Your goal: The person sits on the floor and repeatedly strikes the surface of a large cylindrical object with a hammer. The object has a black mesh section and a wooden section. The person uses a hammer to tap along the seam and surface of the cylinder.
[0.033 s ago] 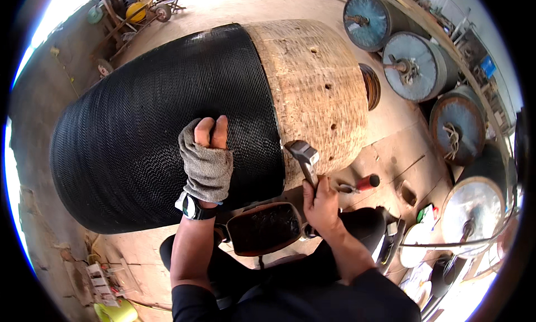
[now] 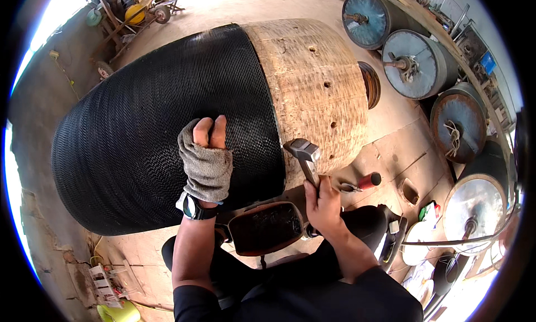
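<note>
A large wooden drum (image 2: pixel 310 82) lies on its side in front of me, its right end bare wood with several small holes. Tightly packed black ribbed covering (image 2: pixel 139 126) wraps the rest of it. My left hand (image 2: pixel 205 154), in a grey fingerless glove, rests on the covering with its fingers bent; whatever may be under them is hidden. Gripping a hammer (image 2: pixel 305 157) by its handle near the head is my right hand (image 2: pixel 325 207). The hammer head is over the bare wood, close to the covering's edge.
Between my knees stands a dark open container (image 2: pixel 265 227). On the floor to the right are a red cylinder (image 2: pixel 369 181) and a pair of pliers (image 2: pixel 350 187). Several metal-ended rollers (image 2: pixel 410 64) line the right side. A wheeled machine (image 2: pixel 137 12) stands at the back left.
</note>
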{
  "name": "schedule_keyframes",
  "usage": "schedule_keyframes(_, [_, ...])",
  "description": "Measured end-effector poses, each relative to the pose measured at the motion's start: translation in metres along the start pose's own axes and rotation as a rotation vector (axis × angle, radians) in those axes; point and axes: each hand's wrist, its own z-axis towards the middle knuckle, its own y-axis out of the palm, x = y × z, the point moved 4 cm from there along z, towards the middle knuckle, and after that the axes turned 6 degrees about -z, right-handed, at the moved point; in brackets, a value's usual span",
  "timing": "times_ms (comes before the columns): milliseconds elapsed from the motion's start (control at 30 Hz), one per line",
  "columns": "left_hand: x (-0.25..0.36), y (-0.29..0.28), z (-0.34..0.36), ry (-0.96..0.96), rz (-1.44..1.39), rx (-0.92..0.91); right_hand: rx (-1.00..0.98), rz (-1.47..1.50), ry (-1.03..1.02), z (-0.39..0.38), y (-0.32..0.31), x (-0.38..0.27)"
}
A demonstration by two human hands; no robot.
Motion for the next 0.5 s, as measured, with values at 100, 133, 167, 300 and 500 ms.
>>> schedule_keyframes(100, [0.001, 0.002, 0.004, -0.025, 0.025, -0.022, 0.131, 0.199, -0.141, -0.007, -0.025, -0.009])
schedule_keyframes(133, [0.000, 0.003, 0.009, -0.024, 0.019, -0.005, 0.278, 0.176, -0.284, -0.009, -0.031, -0.011])
schedule_keyframes(167, [-0.002, 0.001, 0.013, -0.015, 0.020, 0.008, 0.161, 0.097, -0.273, -0.005, -0.032, -0.015])
schedule_keyframes(300, [-0.003, -0.001, 0.027, -0.001, 0.025, 0.018, 0.017, -0.052, 0.102, -0.020, 0.020, 0.041])
schedule_keyframes(500, [0.089, -0.003, -0.028, 0.033, -0.442, -0.007, -0.069, 0.102, 0.233, -0.043, 0.003, 0.045])
